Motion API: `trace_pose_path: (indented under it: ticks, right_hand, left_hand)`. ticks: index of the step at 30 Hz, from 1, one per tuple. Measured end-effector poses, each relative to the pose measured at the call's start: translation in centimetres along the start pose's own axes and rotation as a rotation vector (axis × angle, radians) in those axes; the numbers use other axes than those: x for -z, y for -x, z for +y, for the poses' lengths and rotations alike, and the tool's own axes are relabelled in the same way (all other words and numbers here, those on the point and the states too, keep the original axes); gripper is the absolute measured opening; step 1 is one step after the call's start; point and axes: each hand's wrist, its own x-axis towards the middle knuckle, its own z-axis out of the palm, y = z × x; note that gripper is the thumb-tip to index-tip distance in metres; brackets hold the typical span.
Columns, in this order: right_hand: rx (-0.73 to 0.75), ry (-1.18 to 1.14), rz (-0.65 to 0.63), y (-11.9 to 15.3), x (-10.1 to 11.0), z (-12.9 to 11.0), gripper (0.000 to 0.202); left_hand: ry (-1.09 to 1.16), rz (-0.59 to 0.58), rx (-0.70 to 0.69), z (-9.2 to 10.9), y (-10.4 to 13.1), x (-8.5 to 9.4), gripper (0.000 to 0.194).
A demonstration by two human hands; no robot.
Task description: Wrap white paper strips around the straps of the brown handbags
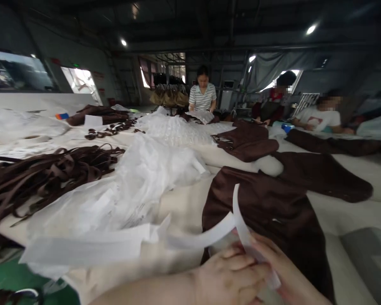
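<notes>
My right hand (277, 258) pinches a curled white paper-like strip (241, 220) that sticks up past its fingers. Coming in from the lower left, my left hand (231, 273) has its fingers bent round against the lower part of that strip, touching my right hand. A second pale strip (200, 239) curves away to the left, just beyond my left hand; whether the two strips join I cannot tell. Beneath both hands lies dark brown fabric (260, 199), partly covered. Something greyish and see-through shows under my left fingers, too hidden to name.
Crumpled clear plastic (139, 169) and a flat white sheet (82, 250) lie to the left. Beyond them is a heap of brown straps (57, 173). More brown pieces (324, 173) lie at right. Across the table a person in a striped shirt (203, 99) works; two others sit further right.
</notes>
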Motion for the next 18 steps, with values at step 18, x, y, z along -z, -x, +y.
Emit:
trace_pose_path:
  ticks: [18]
  right_hand:
    - [-0.017,0.12,0.183,-1.1,1.9,0.7,0.051]
  left_hand:
    - [0.327,0.167,0.65,-5.8,1.0,-1.0,0.032]
